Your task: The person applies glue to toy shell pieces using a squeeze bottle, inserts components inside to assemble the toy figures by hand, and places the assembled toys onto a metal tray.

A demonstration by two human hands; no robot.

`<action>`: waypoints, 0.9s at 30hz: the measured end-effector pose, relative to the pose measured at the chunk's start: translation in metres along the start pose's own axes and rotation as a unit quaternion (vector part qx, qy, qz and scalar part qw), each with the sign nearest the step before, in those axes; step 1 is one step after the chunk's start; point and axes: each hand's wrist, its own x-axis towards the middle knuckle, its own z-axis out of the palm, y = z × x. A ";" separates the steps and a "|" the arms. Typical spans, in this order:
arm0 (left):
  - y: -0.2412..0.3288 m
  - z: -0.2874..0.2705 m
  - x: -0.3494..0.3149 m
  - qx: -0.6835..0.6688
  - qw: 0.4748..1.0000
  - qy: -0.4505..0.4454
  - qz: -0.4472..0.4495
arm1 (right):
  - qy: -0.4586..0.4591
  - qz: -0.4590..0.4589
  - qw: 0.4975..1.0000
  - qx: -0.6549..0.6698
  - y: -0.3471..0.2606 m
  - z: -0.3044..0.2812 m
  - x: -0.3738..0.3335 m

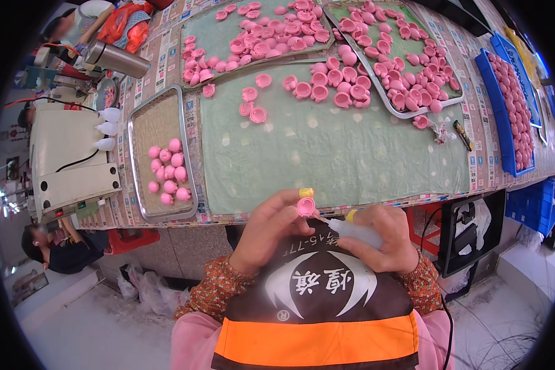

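Just past the table's near edge, my left hand [260,229] pinches a small hollow pink plastic shell [306,207], its open side facing up. My right hand [390,239] is wrapped round a translucent squeeze bottle [359,232]. The bottle's thin nozzle points left, close to the shell's rim; whether they touch I cannot tell. Yellow tape wraps a finger on each hand. Beyond them, several loose pink shells [258,115] lie on the green cloth [351,160]. On the left, a metal tray [131,145] bears a small group of closed pink balls [174,160].
Pink shells crowd a board [197,31] and a metal tray [385,102] at the back. A blue basket [492,117] of pink pieces stands right. At left are a beige machine [68,148], a steel flask [117,58] and a seated person [74,246].
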 end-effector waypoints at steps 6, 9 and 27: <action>0.000 0.000 0.001 -0.060 0.998 -0.028 -0.011 | 0.158 0.183 0.959 0.146 0.004 -0.018 -0.006; -0.001 -0.001 0.001 -0.108 0.993 -0.043 -0.022 | 0.251 0.209 0.920 0.218 0.027 -0.035 -0.004; -0.004 -0.005 -0.001 -0.203 0.978 -0.048 0.008 | 0.479 0.086 0.872 0.041 0.126 -0.089 0.000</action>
